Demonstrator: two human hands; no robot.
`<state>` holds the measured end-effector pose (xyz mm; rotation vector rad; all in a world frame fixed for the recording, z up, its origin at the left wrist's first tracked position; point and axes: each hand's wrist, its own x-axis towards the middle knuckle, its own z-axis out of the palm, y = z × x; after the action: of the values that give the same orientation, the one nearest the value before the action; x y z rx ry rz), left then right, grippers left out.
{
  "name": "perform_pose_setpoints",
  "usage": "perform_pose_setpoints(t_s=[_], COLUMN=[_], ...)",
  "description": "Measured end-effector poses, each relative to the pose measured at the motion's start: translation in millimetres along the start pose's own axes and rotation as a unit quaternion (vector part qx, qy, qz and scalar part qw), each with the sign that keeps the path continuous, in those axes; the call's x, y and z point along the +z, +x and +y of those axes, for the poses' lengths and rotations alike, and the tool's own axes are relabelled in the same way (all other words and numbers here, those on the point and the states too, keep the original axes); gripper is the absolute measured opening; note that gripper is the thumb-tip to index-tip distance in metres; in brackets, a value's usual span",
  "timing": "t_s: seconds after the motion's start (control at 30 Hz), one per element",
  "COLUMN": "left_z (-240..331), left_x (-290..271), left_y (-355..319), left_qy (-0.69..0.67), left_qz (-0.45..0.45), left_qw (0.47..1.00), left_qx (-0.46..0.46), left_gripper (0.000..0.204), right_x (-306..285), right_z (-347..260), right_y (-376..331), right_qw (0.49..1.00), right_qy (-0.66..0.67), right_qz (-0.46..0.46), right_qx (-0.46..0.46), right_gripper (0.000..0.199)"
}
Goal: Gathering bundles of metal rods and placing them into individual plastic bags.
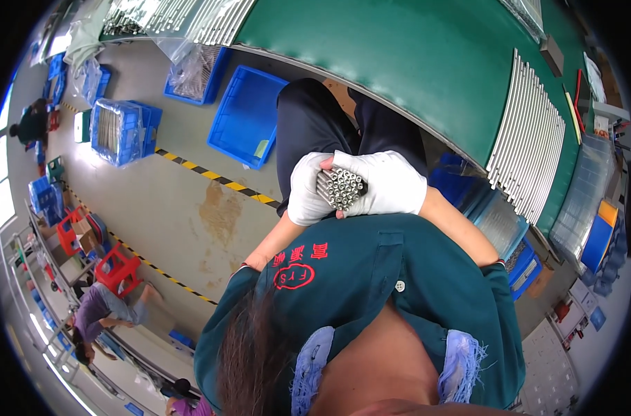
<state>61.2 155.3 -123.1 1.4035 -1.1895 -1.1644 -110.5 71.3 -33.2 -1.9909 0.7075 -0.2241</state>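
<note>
The left hand (307, 188) and right hand (395, 182), both in white gloves (405, 173), were brought together over the thighs (308, 114), cupped toward each other in a closed grip, with some bare fingertips (326, 163) showing. The left forearm (274, 241) and right forearm (461, 227), bare below green sleeves (497, 295), slanted inward.

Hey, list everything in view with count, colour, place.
Worktable: one, green, ahead
Rod bundle: one, silver, centre
Rod row: one, silver, worktable's right
Other rods: many, silver, worktable's left
Bins: several, blue, left and right
Floor tape: several strips, yellow and black, left
Stools: two, red, left
Other people: at least three, purple or dark, left
Shirt: one, dark green, lower centre
Legs: two, dark trousers, centre
Left grip: one, white glove, bundle's left
Right grip: one, white glove, bundle's right
</note>
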Motion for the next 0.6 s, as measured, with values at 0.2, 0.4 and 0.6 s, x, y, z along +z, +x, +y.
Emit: perform_pose_setpoints(t_s=[0.2, 0.4, 0.6], left_z=[20, 24, 24], left_x=[2, 4, 6], left_y=[9, 12, 12], left_qy=[0.092, 0.135, 0.146], left_qz=[-0.011, -0.019, -0.008], left_qw=[0.989, 0.972, 0.965], left_qx=[0.118, 0.189, 0.217], left_gripper=[0.043, 0.041, 0.039], right_x=[0, -1, 1], right_z=[4, 5, 9], right_y=[-5, -11, -16], right_qw=[1.000, 1.000, 1.000], right_qy=[0.006, 0.003, -0.007], right_qz=[0.005, -0.010, -0.005], right_qx=[0.001, 0.019, -0.002], right_gripper=[0.071, 0.070, 0.068])
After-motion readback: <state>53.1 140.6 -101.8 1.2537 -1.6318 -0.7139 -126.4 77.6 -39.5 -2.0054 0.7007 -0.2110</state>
